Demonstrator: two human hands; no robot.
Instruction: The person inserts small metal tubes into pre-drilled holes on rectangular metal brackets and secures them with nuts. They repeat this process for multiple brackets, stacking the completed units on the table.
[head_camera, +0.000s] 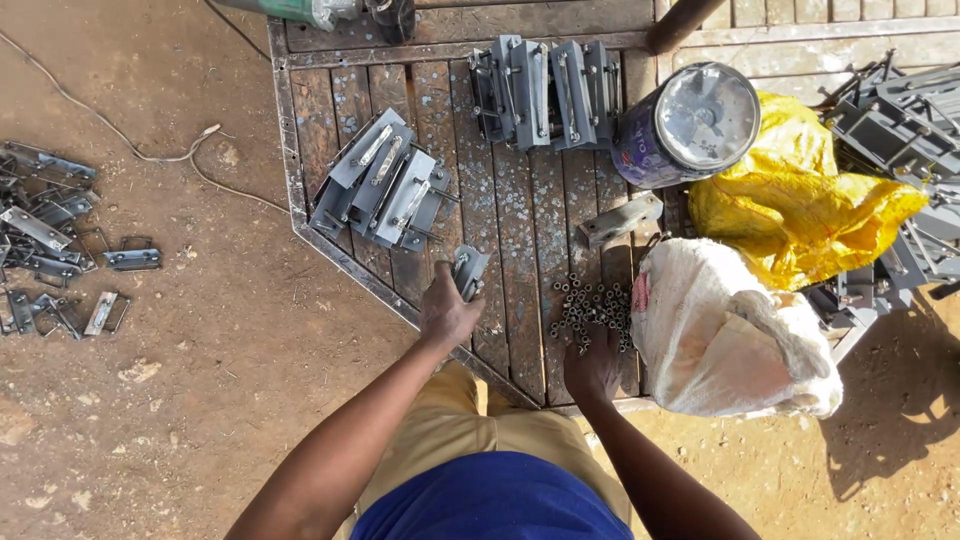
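Two hands work apart: left hand (447, 312) clamped on a grey bracket (468, 270), right hand (592, 368) fingering small tubes (592, 305) at its twelve o'clock.

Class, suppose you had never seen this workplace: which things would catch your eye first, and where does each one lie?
Brightest is the yellow bag at the right, with a white sack below it and a shiny tin can on its side by it. On the wooden table stand rows of grey metal brackets. The left hand holds one grey bracket, and the right hand is at a pile of small metal tubes.
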